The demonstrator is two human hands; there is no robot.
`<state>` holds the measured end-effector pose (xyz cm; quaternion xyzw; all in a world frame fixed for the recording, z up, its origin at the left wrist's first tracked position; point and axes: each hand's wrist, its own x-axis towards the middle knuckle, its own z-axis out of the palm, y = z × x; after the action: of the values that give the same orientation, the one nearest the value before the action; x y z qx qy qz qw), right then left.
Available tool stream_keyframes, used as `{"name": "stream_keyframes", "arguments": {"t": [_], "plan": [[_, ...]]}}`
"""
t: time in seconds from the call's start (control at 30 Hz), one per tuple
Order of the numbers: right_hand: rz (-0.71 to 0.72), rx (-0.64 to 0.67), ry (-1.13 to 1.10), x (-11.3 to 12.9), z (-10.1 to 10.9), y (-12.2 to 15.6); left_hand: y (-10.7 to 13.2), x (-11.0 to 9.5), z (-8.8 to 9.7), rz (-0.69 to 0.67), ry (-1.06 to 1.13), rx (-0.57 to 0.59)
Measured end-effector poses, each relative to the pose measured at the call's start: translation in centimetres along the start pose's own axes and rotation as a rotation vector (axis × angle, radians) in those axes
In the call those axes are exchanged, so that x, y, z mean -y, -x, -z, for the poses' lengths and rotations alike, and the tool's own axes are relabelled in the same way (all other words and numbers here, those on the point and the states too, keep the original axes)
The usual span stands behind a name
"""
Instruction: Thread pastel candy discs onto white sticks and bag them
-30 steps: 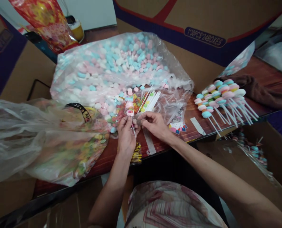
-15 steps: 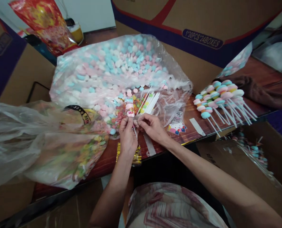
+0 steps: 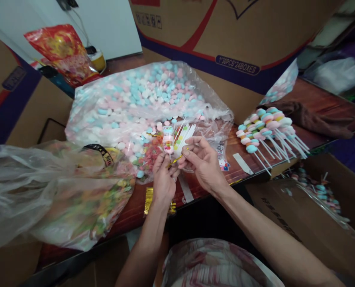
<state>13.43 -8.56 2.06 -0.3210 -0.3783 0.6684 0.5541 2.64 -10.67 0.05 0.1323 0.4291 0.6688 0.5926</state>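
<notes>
Pinched in my left hand (image 3: 164,177) is a wrapped marshmallow skewer (image 3: 168,140), its candy end pointing up and away from me. My right hand (image 3: 202,161) grips one end of a gold twist tie (image 3: 177,158), which runs across to the skewer's neck at my left fingertips. Behind my hands lie white sticks (image 3: 187,134) and red ring-shaped gummies (image 3: 153,155). A stack of gold twist ties (image 3: 149,200) sits on the table by my left wrist.
A large clear bag of pastel marshmallows (image 3: 147,87) spreads across the table's back. Finished marshmallow skewers (image 3: 267,125) lie at the right, above an open carton (image 3: 323,159). A bag of gummies (image 3: 99,211) lies left. Big cardboard boxes (image 3: 195,67) stand behind.
My right hand has drawn back to the right from my left fingers, and the gold twist tie now shows between them. The camera view has tilted up slightly.
</notes>
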Motion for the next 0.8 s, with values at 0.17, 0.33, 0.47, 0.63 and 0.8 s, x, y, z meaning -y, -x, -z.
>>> {"name": "stream_keyframes", "arguments": {"t": [0.17, 0.33, 0.47, 0.63, 0.8], "plan": [[0.074, -0.157, 0.068, -0.6, 0.5, 0.6, 0.8, 1.1, -1.8, -0.066, -0.068, 0.018], [0.190, -0.289, 0.283, -0.9, 1.7, 1.0, 1.4, 1.6, -3.0, -0.067, -0.047, 0.111], [0.187, -0.343, 0.279, -0.4, 2.3, 1.0, 1.5, 1.8, -3.3, 0.067, 0.047, 0.193], [0.187, -0.352, 0.240, -0.5, 3.2, 0.7, 1.4, 2.7, -3.4, 0.129, 0.141, 0.254], [0.176, -0.345, 0.285, -0.4, 4.2, 0.9, 1.5, 3.8, -3.8, 0.069, 0.136, 0.246]]}}
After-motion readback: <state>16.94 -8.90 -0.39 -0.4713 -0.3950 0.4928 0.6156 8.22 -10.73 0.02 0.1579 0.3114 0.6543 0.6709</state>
